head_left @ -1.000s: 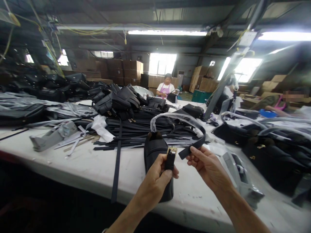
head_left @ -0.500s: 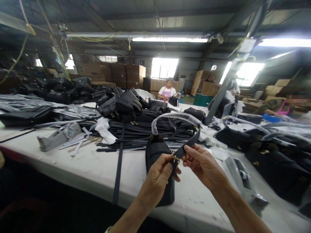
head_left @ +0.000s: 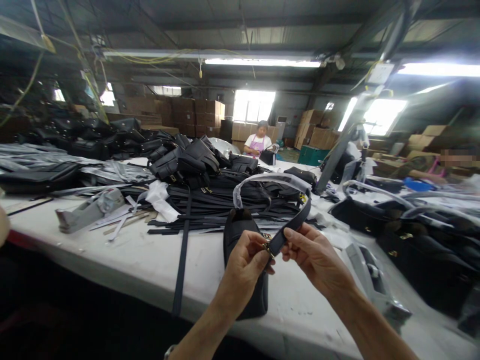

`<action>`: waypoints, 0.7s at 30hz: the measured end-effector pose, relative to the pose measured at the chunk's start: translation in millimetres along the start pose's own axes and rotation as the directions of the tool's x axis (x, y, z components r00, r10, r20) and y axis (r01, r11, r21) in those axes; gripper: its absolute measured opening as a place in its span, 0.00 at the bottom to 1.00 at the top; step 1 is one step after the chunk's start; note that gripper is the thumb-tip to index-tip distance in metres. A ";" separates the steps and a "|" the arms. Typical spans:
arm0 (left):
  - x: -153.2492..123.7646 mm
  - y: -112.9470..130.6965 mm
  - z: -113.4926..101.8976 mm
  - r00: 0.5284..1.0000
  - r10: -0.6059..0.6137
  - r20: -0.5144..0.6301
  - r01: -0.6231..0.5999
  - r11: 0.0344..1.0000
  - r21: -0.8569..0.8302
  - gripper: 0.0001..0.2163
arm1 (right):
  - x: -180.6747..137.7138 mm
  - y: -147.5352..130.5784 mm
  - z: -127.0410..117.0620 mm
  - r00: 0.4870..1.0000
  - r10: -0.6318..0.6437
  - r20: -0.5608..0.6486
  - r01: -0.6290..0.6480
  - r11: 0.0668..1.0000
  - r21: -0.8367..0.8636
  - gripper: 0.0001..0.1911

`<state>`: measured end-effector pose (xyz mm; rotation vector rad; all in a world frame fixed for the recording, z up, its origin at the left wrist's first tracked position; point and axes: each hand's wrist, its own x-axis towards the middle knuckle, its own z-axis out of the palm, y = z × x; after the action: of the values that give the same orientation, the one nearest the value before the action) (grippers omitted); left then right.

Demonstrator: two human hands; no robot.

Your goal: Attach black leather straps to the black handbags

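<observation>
A black bag [head_left: 240, 235] stands on the white table [head_left: 112, 250] in front of me. Its dark strap [head_left: 296, 220] arches up from the bag, partly wrapped in clear plastic, and comes down to my hands. My left hand [head_left: 243, 270] pinches the gold buckle [head_left: 267, 246] at the bag's side. My right hand [head_left: 315, 260] pinches the free end of the strap, and that end sits in the buckle.
A heap of black straps [head_left: 210, 205] and black bags [head_left: 180, 157] covers the table behind. A grey tape dispenser [head_left: 86, 210] lies at left, another [head_left: 375, 280] at right. More bags [head_left: 412, 225] lie right. A person in a pink apron [head_left: 257, 140] works at the far end.
My right hand brought the strap end across to the buckle held by my left hand; the two were apart a second ago and now meet.
</observation>
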<state>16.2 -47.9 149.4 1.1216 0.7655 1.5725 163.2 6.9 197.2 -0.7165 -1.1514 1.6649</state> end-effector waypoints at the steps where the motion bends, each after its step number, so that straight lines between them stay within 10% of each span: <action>1: -1.1 0.7 -0.2 1.000 0.015 0.001 -0.015 1.000 -0.007 0.08 | -0.6 -0.6 0.3 1.000 -0.009 -0.002 0.009 1.000 -0.005 0.15; 11: -9.6 4.9 -0.5 0.999 0.014 -0.035 -0.019 0.988 -0.151 0.14 | 8.9 5.0 -24.8 0.990 -0.080 -0.115 0.075 0.996 -0.048 0.15; 21: -8.4 -2.0 -2.6 0.999 0.031 -0.039 -0.031 1.000 -0.005 0.09 | 7.7 6.9 -5.8 0.985 0.168 -0.042 -0.162 0.979 0.126 0.18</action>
<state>15.0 -55.2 144.2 1.1060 0.7723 1.6254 162.7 15.4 189.0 -0.7899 -0.9651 1.8274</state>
